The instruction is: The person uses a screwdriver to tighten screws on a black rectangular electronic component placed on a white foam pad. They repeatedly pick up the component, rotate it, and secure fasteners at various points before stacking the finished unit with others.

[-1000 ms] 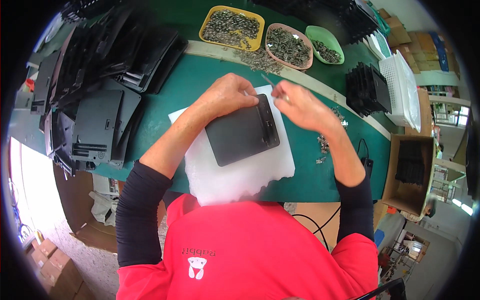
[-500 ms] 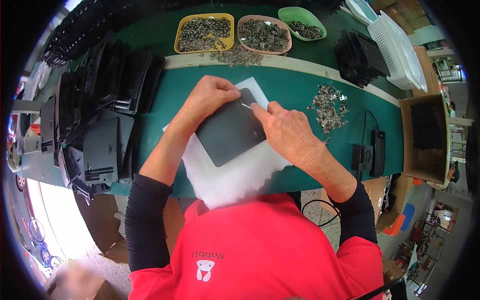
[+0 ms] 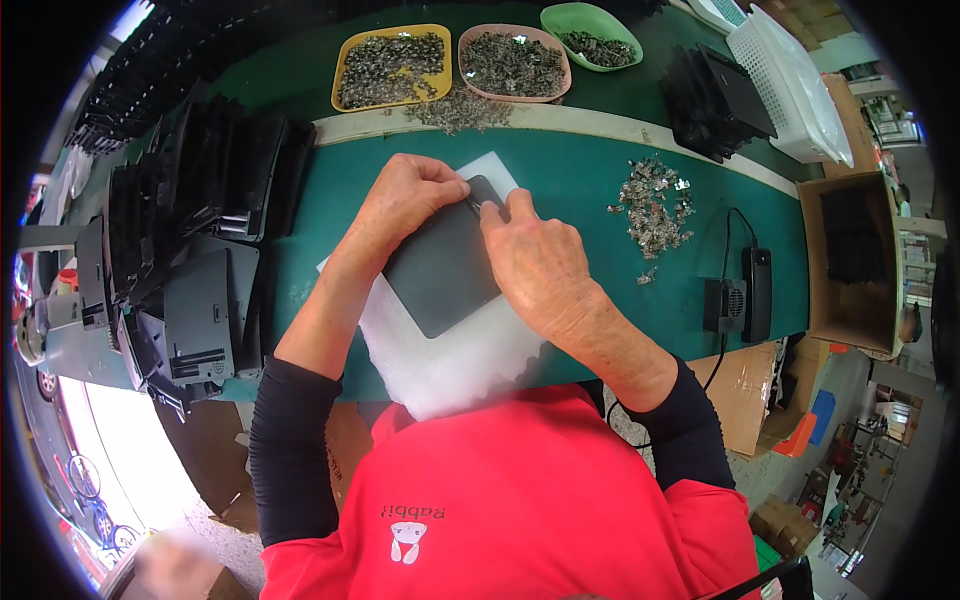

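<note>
You have the dark panel (image 3: 435,285) in front of you, lying at a slant on the white foam sheet (image 3: 410,365), which rests on the green table (image 3: 340,180). Your left hand (image 3: 402,200) is at the panel's far corner, thumb and fingers drawn together; whether that grip pinches the panel or some small part, I cannot tell. Your right hand (image 3: 540,262) leans over the panel's right edge, its grip closed around a slim tool (image 3: 475,203) whose visible end is near your left fingertips. Right of the panel you have scattered metal pieces (image 3: 655,212) and, farther out, a black power unit (image 3: 757,290). Left of the panel stand stacked dark casings (image 3: 203,310). Beyond the panel sit a yellow tray (image 3: 447,70), a pink tray (image 3: 512,98) and a green tray (image 3: 570,18), all holding small parts.
</note>
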Tool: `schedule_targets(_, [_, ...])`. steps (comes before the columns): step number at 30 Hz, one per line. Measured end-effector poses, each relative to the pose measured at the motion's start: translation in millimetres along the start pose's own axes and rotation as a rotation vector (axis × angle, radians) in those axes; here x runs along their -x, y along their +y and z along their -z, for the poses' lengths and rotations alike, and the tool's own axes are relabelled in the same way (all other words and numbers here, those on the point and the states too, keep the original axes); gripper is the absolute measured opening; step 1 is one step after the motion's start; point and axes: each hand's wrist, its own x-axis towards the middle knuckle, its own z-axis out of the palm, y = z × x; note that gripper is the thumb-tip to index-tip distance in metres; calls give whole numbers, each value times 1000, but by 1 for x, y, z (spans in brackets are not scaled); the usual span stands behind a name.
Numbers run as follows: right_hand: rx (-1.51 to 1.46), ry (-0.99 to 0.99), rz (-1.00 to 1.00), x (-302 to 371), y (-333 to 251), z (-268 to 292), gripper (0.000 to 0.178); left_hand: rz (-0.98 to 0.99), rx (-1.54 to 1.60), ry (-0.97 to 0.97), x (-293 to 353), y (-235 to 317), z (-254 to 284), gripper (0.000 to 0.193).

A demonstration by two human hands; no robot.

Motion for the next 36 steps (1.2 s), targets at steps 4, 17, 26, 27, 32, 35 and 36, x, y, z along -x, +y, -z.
schedule_targets(4, [23,72,-6,2,-2,-9,26,-19,-5,20,0,-2,-2,20])
schedule_targets(17, [-24,3,32,18,28,-4,29,-298,-576,282,31,-9,-35,22])
schedule_targets(26, [-14,71,80,26,18,-2,44,-107,-69,167,41,-31,-19,27])
schedule_targets(27, [-17,72,84,26,17,-4,44,-102,-58,171,40,-31,-19,27])
schedule_targets(32, [-31,78,81,24,14,-14,46,-107,-9,177,39,-33,-20,26])
schedule_targets(35, [-15,65,81,23,13,-13,46,-91,8,179,40,-33,-20,26])
schedule_targets(36, [3,72,88,23,12,-14,47,-86,12,178,40,-33,-20,26])
